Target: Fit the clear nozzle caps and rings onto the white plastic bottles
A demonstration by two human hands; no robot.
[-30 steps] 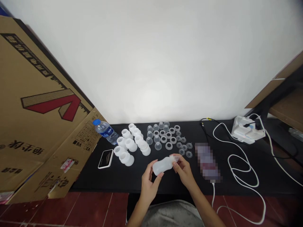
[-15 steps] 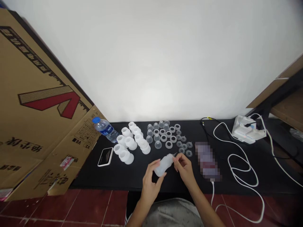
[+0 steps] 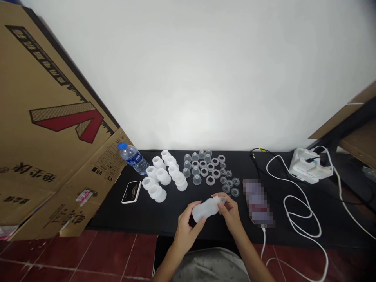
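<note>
We see one frosted bottle (image 3: 205, 209), tilted, in two hands above the near side of the black table (image 3: 117, 219). The left hand (image 3: 185, 225) is curled around its fat end, thumb below, and the right hand (image 3: 230, 211) pinches its neck, where a clear tip (image 3: 222, 200) pokes out. We think the bottle could slip, because it looks smooth and the left fingers seem to hold it lightly. If it drops, it might roll off the edge, since the edge is close by. We think the clear tip could sit crooked if the right fingers push it sideways, but those fingers hide how it sits. A bumped elbow might also tug the white cord (image 3: 263, 237) that hangs over the edge. Now we count. We find eight clear domes (image 3: 197, 180), eight rings (image 3: 207, 180) and eight little discs (image 3: 229, 183), all lying past the hands. The white bottles (image 3: 162, 177) on the left hide parts of each other, so we can only say eight or nine. We also count one water bottle (image 3: 133, 158), one flat white-edged gadget (image 3: 131, 192), one blurred slab (image 3: 258, 203) and one white plug block (image 3: 310, 164).
</note>
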